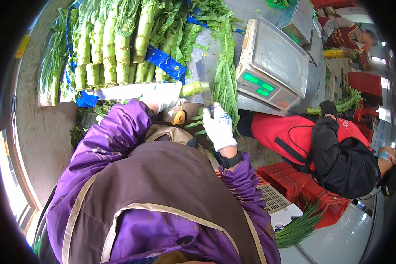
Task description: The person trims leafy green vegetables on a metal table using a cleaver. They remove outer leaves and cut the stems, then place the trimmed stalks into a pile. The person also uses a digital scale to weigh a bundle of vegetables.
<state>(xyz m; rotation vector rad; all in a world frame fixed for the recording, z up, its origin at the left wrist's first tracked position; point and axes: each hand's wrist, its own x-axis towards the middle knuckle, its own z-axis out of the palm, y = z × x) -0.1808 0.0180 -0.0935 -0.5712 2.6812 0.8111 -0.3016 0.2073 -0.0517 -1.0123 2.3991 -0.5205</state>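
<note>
My left hand point(163, 96), in a white glove, grips a celtuce stem point(193, 89) whose cut end points right. My right hand point(219, 125), gloved too, holds a knife point(205, 81) by its handle, with the broad blade upright in view against the stem's end. Above my left hand lies a pile of celtuce point(122, 52), stems towards me, with blue tape point(165, 62) at its right side. Long celtuce leaves point(226, 76) hang over the metal table's edge just right of the blade.
A digital scale point(279, 62) stands on the table at right. A person in a red vest point(283, 132) holds another celtuce; a second person point(345, 33) is farther back. Red crates point(283, 178) and green stalks point(300, 227) are at lower right. Bagged greens point(52, 66) lie at far left.
</note>
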